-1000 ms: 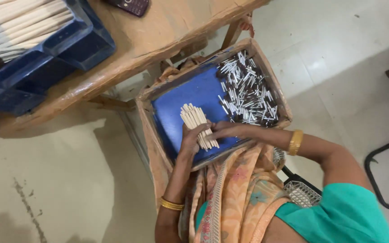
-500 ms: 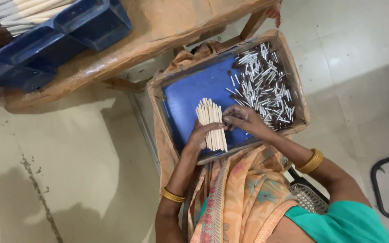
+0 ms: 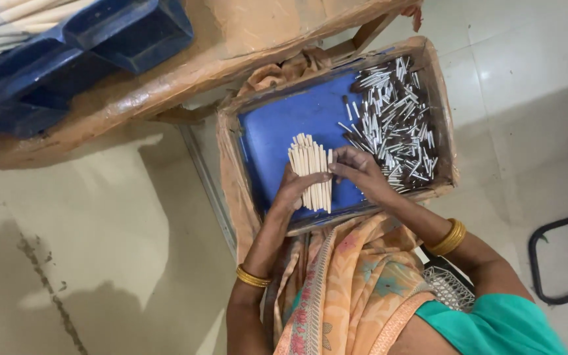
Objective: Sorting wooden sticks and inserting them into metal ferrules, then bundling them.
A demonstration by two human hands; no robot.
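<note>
My left hand point(image 3: 295, 192) grips a bundle of pale wooden sticks point(image 3: 311, 169), held flat over the blue floor of a shallow tray point(image 3: 277, 125) on my lap. My right hand point(image 3: 357, 171) rests against the bundle's right side, its fingers pinched at the sticks' edge. To the right in the same tray lies a heap of several short white and dark sticks point(image 3: 392, 128). Both wrists wear gold bangles.
A wooden table point(image 3: 244, 39) stands at the top, bearing blue plastic crates point(image 3: 93, 46) with long pale sticks. A black metal frame point(image 3: 547, 263) is at the right on the tiled floor. A perforated basket point(image 3: 451, 289) sits beside my right leg.
The view has shifted, so the tray sits more to the right and higher. My right hand has drawn in from the heap to the bundle's side; my left hand keeps the bundle.
</note>
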